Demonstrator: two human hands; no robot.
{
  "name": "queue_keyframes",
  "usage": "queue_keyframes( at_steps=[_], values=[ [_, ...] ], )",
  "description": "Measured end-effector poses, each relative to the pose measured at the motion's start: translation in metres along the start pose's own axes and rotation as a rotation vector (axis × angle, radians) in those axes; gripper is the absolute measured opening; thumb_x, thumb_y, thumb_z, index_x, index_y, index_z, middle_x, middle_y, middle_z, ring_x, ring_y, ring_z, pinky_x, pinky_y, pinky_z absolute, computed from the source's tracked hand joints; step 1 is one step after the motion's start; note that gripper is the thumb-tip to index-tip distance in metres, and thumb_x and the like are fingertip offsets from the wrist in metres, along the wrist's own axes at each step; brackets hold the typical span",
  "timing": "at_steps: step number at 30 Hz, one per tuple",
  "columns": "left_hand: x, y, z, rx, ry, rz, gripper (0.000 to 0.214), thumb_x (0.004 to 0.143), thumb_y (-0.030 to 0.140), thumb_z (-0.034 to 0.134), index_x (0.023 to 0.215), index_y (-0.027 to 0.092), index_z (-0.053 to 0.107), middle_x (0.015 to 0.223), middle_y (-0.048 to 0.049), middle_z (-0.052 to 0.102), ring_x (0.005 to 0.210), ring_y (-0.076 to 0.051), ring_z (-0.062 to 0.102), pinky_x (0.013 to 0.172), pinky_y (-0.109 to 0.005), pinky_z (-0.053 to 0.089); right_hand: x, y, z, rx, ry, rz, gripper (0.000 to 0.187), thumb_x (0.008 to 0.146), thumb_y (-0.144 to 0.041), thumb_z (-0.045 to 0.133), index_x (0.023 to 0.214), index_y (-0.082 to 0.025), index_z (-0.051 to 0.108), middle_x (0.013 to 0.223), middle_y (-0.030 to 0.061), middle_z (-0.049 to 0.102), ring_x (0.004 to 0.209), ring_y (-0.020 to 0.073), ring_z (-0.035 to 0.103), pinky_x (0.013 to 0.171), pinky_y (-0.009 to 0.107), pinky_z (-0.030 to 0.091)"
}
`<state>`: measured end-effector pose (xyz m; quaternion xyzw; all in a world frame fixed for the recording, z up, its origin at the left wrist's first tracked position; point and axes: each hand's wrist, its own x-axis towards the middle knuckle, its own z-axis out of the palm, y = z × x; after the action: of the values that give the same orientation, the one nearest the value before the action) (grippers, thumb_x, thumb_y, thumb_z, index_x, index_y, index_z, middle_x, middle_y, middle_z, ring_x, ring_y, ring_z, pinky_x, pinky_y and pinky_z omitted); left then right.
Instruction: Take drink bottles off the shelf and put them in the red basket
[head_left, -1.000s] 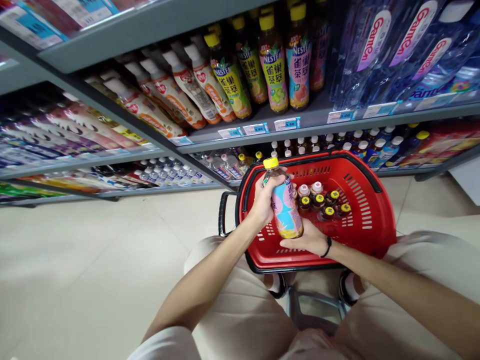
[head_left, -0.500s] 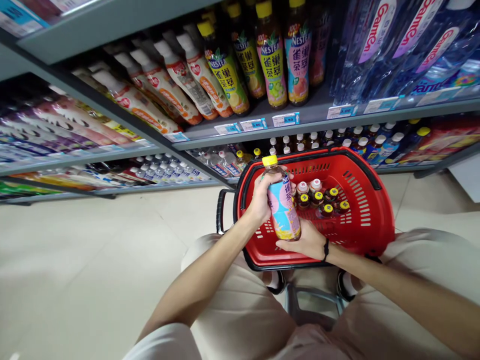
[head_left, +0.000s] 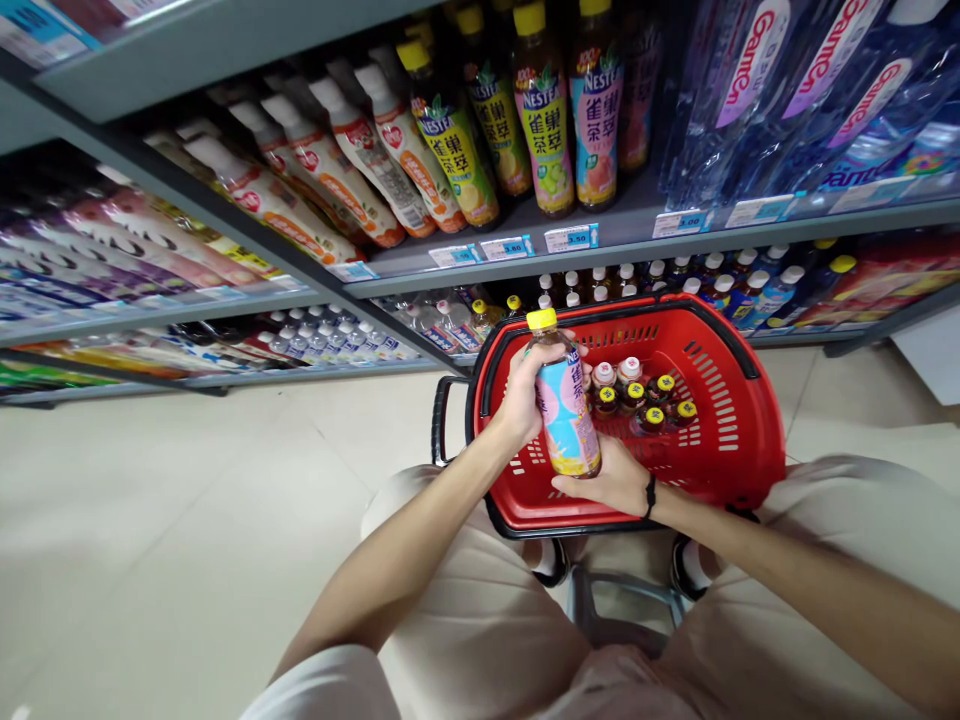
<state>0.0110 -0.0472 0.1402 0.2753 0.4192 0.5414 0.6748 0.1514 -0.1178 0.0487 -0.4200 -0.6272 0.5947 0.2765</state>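
Note:
A yellow-capped bottle of tea (head_left: 568,410) with a pink and blue label is held slightly tilted above the red shopping basket (head_left: 739,470). Around its upper part my left hand (head_left: 521,390) is closed, thumb and fingers near the neck. At the bottle's base my right hand (head_left: 611,480), with a black band at the wrist, supports it from below and the side; its fingers are partly hidden behind the bottle. Inside the basket stand several small bottles (head_left: 634,394) with yellow caps, and two with whitish caps (head_left: 628,369) beside them.
A drinks shelf (head_left: 510,250) ahead holds tea bottles (head_left: 596,120), white-capped juice bottles (head_left: 337,170) and wrapped water bottles (head_left: 757,100). Lower shelves carry more bottles. The basket's black handle (head_left: 439,420) sticks out at left, above the tiled floor (head_left: 187,500). My knees flank the basket.
Almost nothing differs. Both hands keep hold of the tea bottle in the same pose, and the view has shifted very slightly.

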Motion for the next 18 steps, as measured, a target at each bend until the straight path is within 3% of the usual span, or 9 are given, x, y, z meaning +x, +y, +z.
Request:
queue_keyframes(
  at_steps=[18],
  values=[
    [0.0006, -0.0025, -0.0023, 0.007, -0.019, -0.001, 0.043, 0.069, 0.04, 0.08, 0.102, 0.016, 0.068, 0.097, -0.0073, 0.078, 0.089, -0.027, 0.078, 0.078, -0.035, 0.062, -0.001, 0.0041, 0.0013, 0.043, -0.025, -0.005, 0.036, 0.079, -0.05, 0.083, 0.085, -0.02, 0.064, 0.079, 0.0027, 0.067, 0.072, 0.02, 0.058, 0.067, 0.033, 0.052]
  ],
)
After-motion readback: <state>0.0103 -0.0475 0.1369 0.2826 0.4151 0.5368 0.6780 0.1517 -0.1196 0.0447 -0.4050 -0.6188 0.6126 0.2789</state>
